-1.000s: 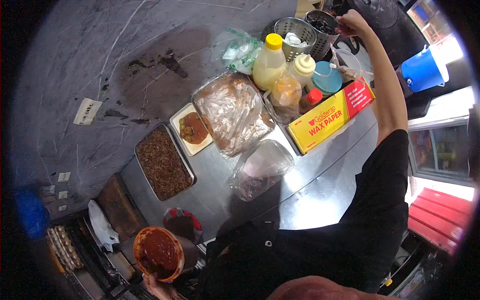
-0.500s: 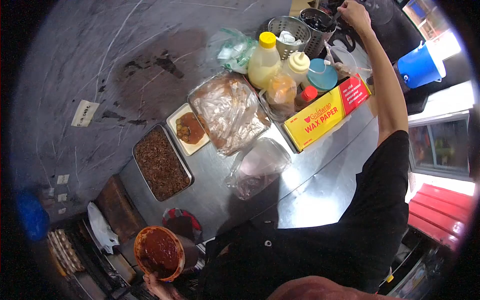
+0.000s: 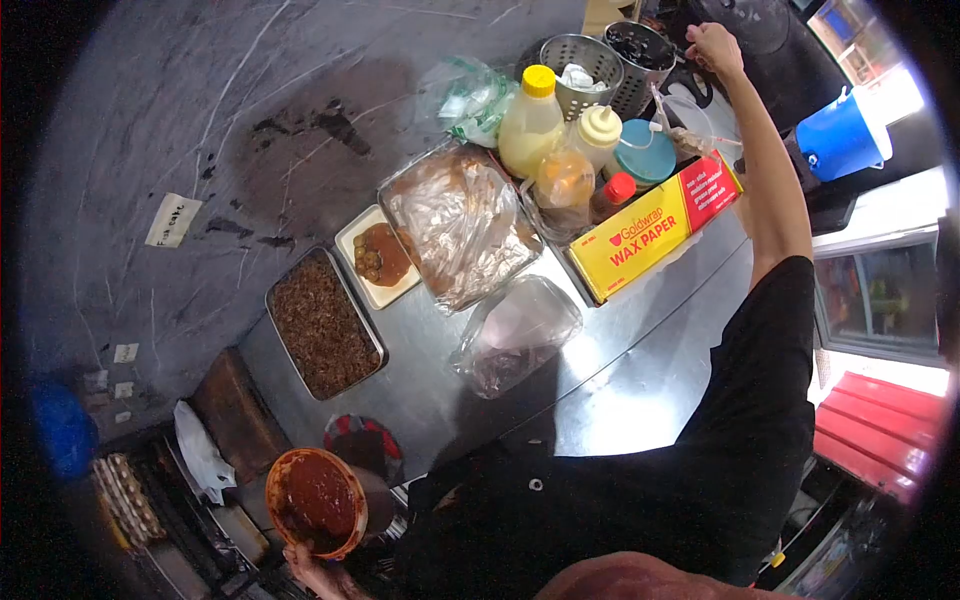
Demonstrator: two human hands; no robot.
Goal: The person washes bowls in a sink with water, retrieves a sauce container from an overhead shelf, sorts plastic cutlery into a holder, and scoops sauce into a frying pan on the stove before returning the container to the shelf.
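Note:
At the lower left, my left hand [image 3: 312, 570] grips the rim of a tub of dark red sauce [image 3: 318, 502], which is tilted so its inside shows. My right arm stretches to the top right, where my right hand [image 3: 712, 48] has its fingers bent together beside a perforated metal holder [image 3: 640, 62] of dark utensils. What the fingers hold, if anything, is too small to make out. A second perforated holder [image 3: 580, 72] with white items stands to its left.
On the metal counter [image 3: 440, 400] are a tray of dark shredded food [image 3: 325, 325], a small sauce tray [image 3: 378, 262], a plastic-covered tray [image 3: 460, 225], a clear bag [image 3: 518, 335], a wax paper box [image 3: 655, 228] and a yellow-capped bottle [image 3: 532, 125]. A blue bucket [image 3: 842, 135] is at right.
My right hand has moved slightly up from the utensil holder since the first frame, and its fingers look more curled. My left hand still holds the sauce tub in nearly the same place.

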